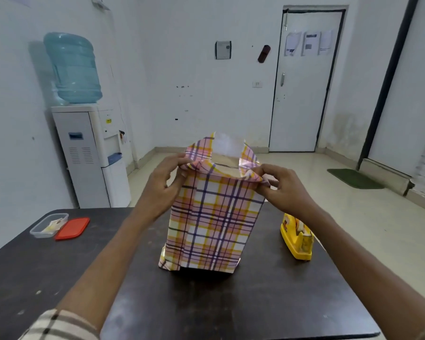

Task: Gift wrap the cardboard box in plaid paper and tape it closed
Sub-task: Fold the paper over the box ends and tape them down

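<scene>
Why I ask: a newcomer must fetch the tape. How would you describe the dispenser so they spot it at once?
Find the dark table with the tall box in plaid paper standing on it. Just right of that box, on the tabletop, sits the tape dispenser. It is bright yellow, unlike the clear container and red lid at the table's far left.

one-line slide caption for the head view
Left hand and right hand pinch the plaid paper at the open top of the upright cardboard box, yellow tape dispenser beside it.
</scene>
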